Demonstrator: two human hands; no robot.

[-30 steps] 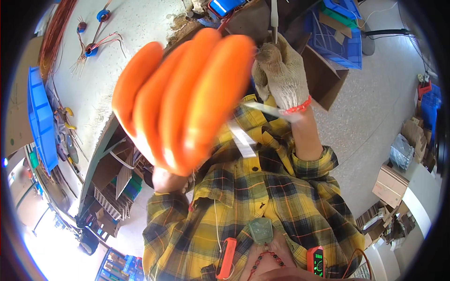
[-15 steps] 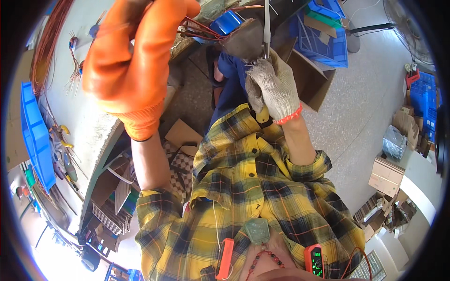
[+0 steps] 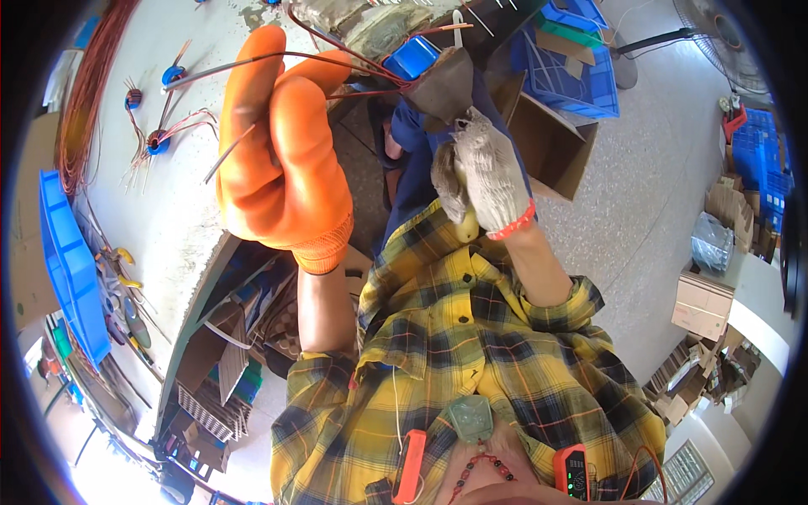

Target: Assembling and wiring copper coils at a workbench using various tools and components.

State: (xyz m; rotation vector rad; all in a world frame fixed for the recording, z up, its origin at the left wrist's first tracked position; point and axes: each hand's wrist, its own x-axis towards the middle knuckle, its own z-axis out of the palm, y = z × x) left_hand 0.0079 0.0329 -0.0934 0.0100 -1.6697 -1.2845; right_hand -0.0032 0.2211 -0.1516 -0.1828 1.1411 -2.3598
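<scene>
My left hand (image 3: 282, 160), in a thick orange rubber glove, is closed on copper wire (image 3: 227, 156), with a loose end sticking out below the fingers. Dark red-brown strands run from beside it to a blue ring-shaped coil (image 3: 412, 57) at the bench edge. A dark grey flap-like piece (image 3: 443, 91) covers the coil's near side. My right hand (image 3: 484, 168), in a white knitted glove with a red cuff, grips a tool with a yellow handle end (image 3: 468, 225). A pale hooked tip (image 3: 458, 27) shows beyond the grey piece; its link to the handle is hidden.
On the pale bench at left lie small blue coils (image 3: 157, 141) with wire tails, a bundle of copper wire (image 3: 93, 101) and a blue tray (image 3: 71, 261) beside hand tools. Blue crates (image 3: 572, 84) and an open cardboard box (image 3: 551, 147) stand right of my legs.
My left hand has come down and to the right, and wire now shows across its fingers. My right hand has lowered slightly; the tool's shaft no longer shows above it, only a hooked tip.
</scene>
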